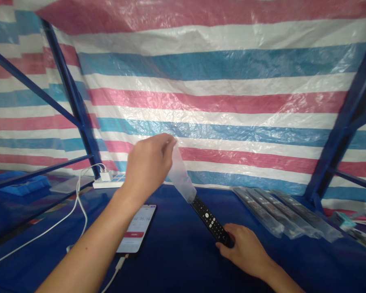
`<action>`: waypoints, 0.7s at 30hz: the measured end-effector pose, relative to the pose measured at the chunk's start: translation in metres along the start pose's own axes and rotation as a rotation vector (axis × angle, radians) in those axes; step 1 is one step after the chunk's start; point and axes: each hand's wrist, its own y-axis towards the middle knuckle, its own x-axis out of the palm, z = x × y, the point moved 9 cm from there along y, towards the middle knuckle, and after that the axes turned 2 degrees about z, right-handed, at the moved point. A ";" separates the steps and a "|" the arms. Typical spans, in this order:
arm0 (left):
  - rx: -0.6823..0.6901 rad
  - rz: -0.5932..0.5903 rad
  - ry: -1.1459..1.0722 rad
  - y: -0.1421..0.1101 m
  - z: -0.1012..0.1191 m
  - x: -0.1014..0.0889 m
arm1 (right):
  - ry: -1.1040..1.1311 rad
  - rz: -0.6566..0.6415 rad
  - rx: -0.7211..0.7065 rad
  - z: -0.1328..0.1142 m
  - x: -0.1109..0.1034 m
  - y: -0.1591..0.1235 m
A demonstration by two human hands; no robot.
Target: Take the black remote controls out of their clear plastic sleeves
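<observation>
A black remote control [212,219] slants across the middle of the view, its buttons facing up. My right hand [245,246] is closed round its lower end. The upper tip of the remote sits inside the mouth of a frosted plastic sleeve [180,175]. High on that sleeve, my left hand [151,162] pinches its top end between thumb and fingers. The sleeve hangs stretched between the left hand and the remote, above the blue table [183,260].
Several remotes in clear plastic bags [280,213] lie side by side at the right. A phone [137,228] with a cable lies under my left forearm. Behind it is a white power strip [108,181]. Blue metal posts [70,93] and a striped tarp [216,97] stand behind.
</observation>
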 end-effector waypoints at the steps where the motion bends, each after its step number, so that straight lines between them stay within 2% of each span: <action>1: -0.012 0.041 -0.060 0.004 -0.007 -0.008 | -0.003 0.000 0.005 0.003 -0.001 0.000; 3: -0.078 0.063 -0.202 0.010 -0.025 -0.011 | -0.009 -0.010 0.021 0.009 -0.002 0.001; 5: -0.195 -0.033 -0.363 0.011 -0.049 0.010 | -0.020 -0.020 0.044 0.014 -0.003 0.002; 7: -0.309 -0.236 -0.497 0.001 -0.069 0.052 | -0.031 -0.017 0.068 0.017 -0.004 0.003; 9: -0.355 -0.485 -0.541 -0.022 -0.082 0.102 | -0.037 0.003 0.091 0.020 -0.007 0.004; 11: -0.324 -0.655 -0.509 -0.049 -0.090 0.147 | -0.036 0.020 0.112 0.021 -0.010 0.006; 13: -0.270 -0.795 -0.376 -0.079 -0.098 0.185 | -0.027 0.031 0.119 0.018 -0.011 0.007; 16: -0.265 -0.838 -0.278 -0.110 -0.112 0.218 | -0.007 0.019 0.093 0.007 -0.009 0.008; 21: -0.263 -0.850 -0.143 -0.125 -0.132 0.237 | -0.031 -0.052 0.021 -0.026 0.004 0.008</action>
